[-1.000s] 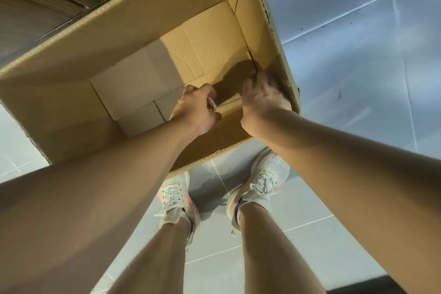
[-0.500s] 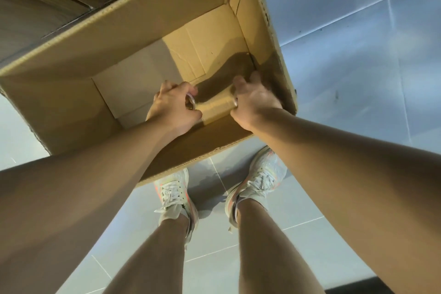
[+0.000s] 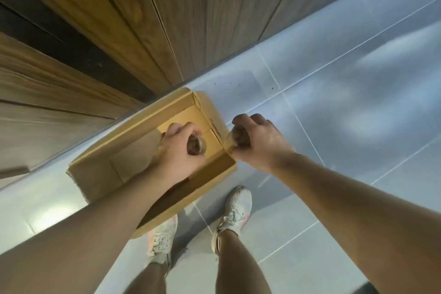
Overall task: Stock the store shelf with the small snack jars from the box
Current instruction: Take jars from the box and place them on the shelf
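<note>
Both hands have come up out of the box [image 3: 100, 169] since the earlier frames, each w/ a jar; the view has pulled back too, so the box looks smaller on the floor [image 3: 358, 102].

Far left: wood shelf unit [image 3: 71, 38] w/ a dark gap between boards, close behind the box. Box stands open against its base, and what shows of the inside looks bare, though the forearm hides part.

Left hand [image 3: 177, 150] hovers above the box opening, fingers curled round a small clear jar [image 3: 196, 144] w/ brown contents, held sideways. Probably a grab-and-go grip, not yet turned upright for shelving.

Right hand [image 3: 259, 142] is just past the box's right edge, over open floor, fingers wrapped on a second jar [image 3: 237, 138], same tilt.

Room: shelf lies up and left, nothing between hands and it that I can see. Box's right wall is near the right-hand jar, so lifting before swinging left seems safer. Feet are behind the box, clear of it.
</note>
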Demonstrator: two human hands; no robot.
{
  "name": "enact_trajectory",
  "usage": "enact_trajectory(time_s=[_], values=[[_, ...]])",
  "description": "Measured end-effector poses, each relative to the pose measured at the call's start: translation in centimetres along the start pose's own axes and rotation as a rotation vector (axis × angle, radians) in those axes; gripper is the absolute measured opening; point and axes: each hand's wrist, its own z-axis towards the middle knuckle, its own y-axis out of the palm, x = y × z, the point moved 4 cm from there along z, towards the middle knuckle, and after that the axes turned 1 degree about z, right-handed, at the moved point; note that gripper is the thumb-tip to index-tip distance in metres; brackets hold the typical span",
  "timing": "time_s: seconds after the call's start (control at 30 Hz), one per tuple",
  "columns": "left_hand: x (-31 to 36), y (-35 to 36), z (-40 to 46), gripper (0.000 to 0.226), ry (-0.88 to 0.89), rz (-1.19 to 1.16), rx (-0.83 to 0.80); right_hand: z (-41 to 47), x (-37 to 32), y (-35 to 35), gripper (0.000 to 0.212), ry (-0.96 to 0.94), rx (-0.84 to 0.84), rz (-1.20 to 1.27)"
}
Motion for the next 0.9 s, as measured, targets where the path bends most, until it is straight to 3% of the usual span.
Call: enact_trajectory(time_s=[0.27,0.5,0.67,0.9], values=[[14.6,-18.4,-11.6,0.049,0.331,0.134,0.048,-16.0,-8.8,-17.7,0.069,0.036,0.247,0.106],[27.7,-30.5,-27.1,0.062,0.562,0.259,0.061,-32.6,-16.0,-27.0,0.074,0.117,0.507,0.278],[34.9,-35.4,-36.4,0.062,0.699,0.187,0.071,-43.1,-18.5,-31.4,0.072,0.147,0.687,0.336],[43.2,-35.8,-46.4,0.057,0.928,0.229,0.010,-57.6,-17.7,-36.3,0.067,0.225,0.812,0.275]])
